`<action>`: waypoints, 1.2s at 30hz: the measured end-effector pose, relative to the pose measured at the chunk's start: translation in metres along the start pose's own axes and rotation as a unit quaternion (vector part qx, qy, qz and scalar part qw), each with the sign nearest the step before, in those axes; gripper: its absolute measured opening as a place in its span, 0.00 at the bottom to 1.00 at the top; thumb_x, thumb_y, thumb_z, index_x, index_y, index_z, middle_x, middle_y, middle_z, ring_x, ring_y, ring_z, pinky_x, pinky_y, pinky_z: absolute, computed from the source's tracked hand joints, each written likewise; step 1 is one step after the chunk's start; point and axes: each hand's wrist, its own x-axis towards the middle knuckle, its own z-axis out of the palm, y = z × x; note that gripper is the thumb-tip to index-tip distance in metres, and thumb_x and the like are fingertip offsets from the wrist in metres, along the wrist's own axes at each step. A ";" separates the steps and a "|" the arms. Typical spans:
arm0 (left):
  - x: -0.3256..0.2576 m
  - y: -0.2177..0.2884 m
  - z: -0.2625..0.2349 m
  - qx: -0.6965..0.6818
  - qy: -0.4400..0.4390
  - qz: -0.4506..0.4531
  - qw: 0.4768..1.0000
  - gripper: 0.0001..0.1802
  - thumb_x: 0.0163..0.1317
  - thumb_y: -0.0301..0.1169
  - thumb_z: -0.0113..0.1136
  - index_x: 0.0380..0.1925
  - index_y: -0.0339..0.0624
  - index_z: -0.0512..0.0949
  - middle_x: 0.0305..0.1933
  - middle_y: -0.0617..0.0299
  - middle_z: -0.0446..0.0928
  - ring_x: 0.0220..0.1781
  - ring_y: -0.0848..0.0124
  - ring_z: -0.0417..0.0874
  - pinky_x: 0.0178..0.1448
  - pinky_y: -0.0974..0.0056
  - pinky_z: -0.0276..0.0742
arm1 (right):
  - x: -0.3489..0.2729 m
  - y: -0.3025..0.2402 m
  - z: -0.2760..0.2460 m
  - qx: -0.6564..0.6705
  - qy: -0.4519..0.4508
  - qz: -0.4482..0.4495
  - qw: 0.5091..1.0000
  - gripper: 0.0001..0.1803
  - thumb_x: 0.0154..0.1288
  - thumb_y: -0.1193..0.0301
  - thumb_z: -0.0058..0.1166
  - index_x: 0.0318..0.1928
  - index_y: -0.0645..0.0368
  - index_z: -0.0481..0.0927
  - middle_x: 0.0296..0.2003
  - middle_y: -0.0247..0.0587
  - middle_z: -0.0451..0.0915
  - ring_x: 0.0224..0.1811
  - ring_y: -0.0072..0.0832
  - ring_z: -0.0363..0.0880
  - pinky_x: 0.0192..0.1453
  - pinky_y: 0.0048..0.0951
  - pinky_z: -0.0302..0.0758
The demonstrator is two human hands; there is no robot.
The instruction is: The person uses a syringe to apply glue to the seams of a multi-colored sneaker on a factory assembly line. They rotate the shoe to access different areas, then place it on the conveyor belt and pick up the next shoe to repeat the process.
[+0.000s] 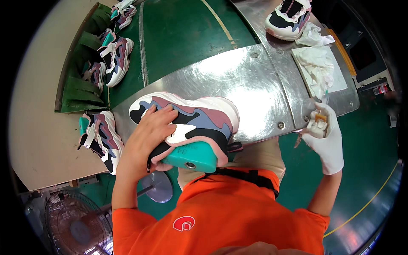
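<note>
Fingers of the bare left hand (146, 134) clamp a chunky white, mauve, blue and black sneaker on a teal last (189, 123), lying sideways at centre. At three o'clock, the white-gloved right hand (325, 136) pinches a small amber-tipped piece (319, 121) beside the shiny metal table (255, 85).

A single head-worn fisheye camera looks steeply down from close above, with the person's orange shirt (221, 216) filling the bottom centre of the frame, the metal table (255, 89) curving across the middle, and the green floor (369, 170) bending toward the dark rim.
</note>
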 end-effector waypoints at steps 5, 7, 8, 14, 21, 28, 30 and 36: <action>-0.010 -0.005 0.005 0.009 0.014 0.004 1.000 0.25 0.49 0.26 0.59 0.51 0.41 0.72 0.61 0.48 0.71 0.66 0.49 0.70 0.70 0.42 0.58 | -0.019 -0.017 -0.001 -0.056 -0.023 0.010 0.998 0.29 0.48 0.74 0.63 0.54 0.66 0.71 0.28 0.37 0.76 0.24 0.19 0.72 0.39 0.17 0.73; -0.011 -0.004 0.007 0.002 0.019 0.001 1.000 0.23 0.53 0.26 0.57 0.51 0.41 0.72 0.61 0.49 0.72 0.65 0.49 0.70 0.70 0.42 0.58 | -0.015 -0.011 0.008 0.183 -0.134 -0.054 0.973 0.31 0.46 0.67 0.62 0.50 0.70 0.70 0.27 0.40 0.75 0.22 0.24 0.73 0.42 0.23 0.76; -0.010 -0.004 0.007 0.000 0.021 0.003 1.000 0.21 0.54 0.26 0.56 0.51 0.41 0.72 0.61 0.49 0.72 0.65 0.49 0.70 0.70 0.42 0.58 | -0.015 -0.009 0.015 0.275 -0.173 -0.061 0.944 0.31 0.45 0.66 0.62 0.49 0.71 0.70 0.27 0.41 0.75 0.21 0.26 0.73 0.50 0.31 0.68; -0.007 -0.005 0.006 0.001 0.018 -0.003 1.000 0.21 0.56 0.27 0.56 0.52 0.42 0.72 0.60 0.49 0.72 0.65 0.49 0.71 0.69 0.43 0.59 | -0.010 -0.004 0.053 0.448 -0.299 0.015 0.842 0.34 0.41 0.61 0.62 0.44 0.74 0.67 0.25 0.50 0.74 0.17 0.35 0.73 0.55 0.43 0.73; -0.007 -0.009 0.005 0.005 0.013 -0.003 1.000 0.21 0.54 0.27 0.58 0.50 0.41 0.73 0.59 0.48 0.73 0.65 0.50 0.71 0.69 0.43 0.60 | 0.001 -0.003 0.069 0.489 -0.362 0.031 0.793 0.35 0.45 0.60 0.64 0.46 0.76 0.66 0.25 0.54 0.72 0.18 0.38 0.73 0.33 0.34 0.80; -0.006 -0.008 0.007 0.004 0.021 -0.004 1.000 0.21 0.52 0.27 0.60 0.49 0.41 0.73 0.58 0.48 0.73 0.64 0.50 0.72 0.68 0.43 0.61 | 0.002 -0.004 0.072 0.476 -0.351 0.042 0.805 0.35 0.45 0.60 0.64 0.47 0.75 0.67 0.25 0.57 0.72 0.21 0.35 0.73 0.25 0.31 0.77; -0.006 -0.008 0.007 0.003 0.023 -0.005 1.000 0.21 0.52 0.27 0.60 0.49 0.41 0.73 0.58 0.48 0.74 0.64 0.50 0.72 0.68 0.43 0.61 | 0.001 -0.009 0.071 0.459 -0.339 0.056 0.819 0.35 0.45 0.60 0.64 0.46 0.75 0.67 0.25 0.56 0.72 0.21 0.35 0.72 0.24 0.31 0.76; -0.008 -0.011 0.008 0.015 0.023 0.004 1.000 0.21 0.53 0.27 0.60 0.49 0.41 0.73 0.58 0.49 0.74 0.64 0.50 0.72 0.68 0.43 0.62 | 0.001 -0.012 0.066 0.423 -0.346 0.067 0.835 0.35 0.42 0.60 0.64 0.46 0.75 0.69 0.25 0.52 0.72 0.21 0.33 0.72 0.22 0.27 0.73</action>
